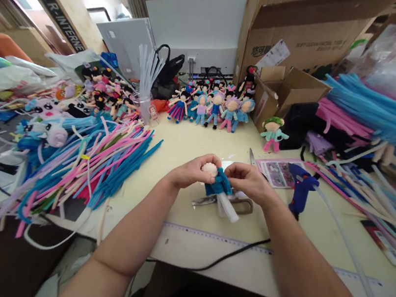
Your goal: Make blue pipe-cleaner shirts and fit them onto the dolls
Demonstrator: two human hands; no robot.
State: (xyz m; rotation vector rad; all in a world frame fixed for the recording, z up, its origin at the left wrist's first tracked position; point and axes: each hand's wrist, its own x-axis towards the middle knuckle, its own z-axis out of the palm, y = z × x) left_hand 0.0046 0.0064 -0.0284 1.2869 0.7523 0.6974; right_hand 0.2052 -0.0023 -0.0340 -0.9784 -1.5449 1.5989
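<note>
Head view: the left hand [194, 170] holds the pipe-cleaner doll [219, 184] at its round cream head [209, 169], thumb and index finger closed around it. The right hand [247, 179] is narrow, with thumb and fingertips pinched on the upper right edge of the doll's teal body. The doll is located between both hands, above the middle of the pale yellow table [199, 141], tilted, with white strands [228, 208] extending down and to the right. Behind and below it lies a metal-ended tool with a looped tan handle [249, 206]; its type is partly hidden. A ruler [214, 238] runs along the near part of the table, crossed by a black cable [226, 259]. A blue glue gun [301, 190] lies right of the right hand, near a printed card [278, 173]. A green-haired doll [273, 134] is positioned farther back, in front of a small open cardboard box [288, 90]. A group of dolls [215, 106] occupies the rear centre. At left are a pile of multicoloured pipe cleaners [106, 164] and a clear cup [144, 108] containing translucent sticks [148, 69]. Further bundles of blue pipe cleaners [382, 109] are stacked at right.
</note>
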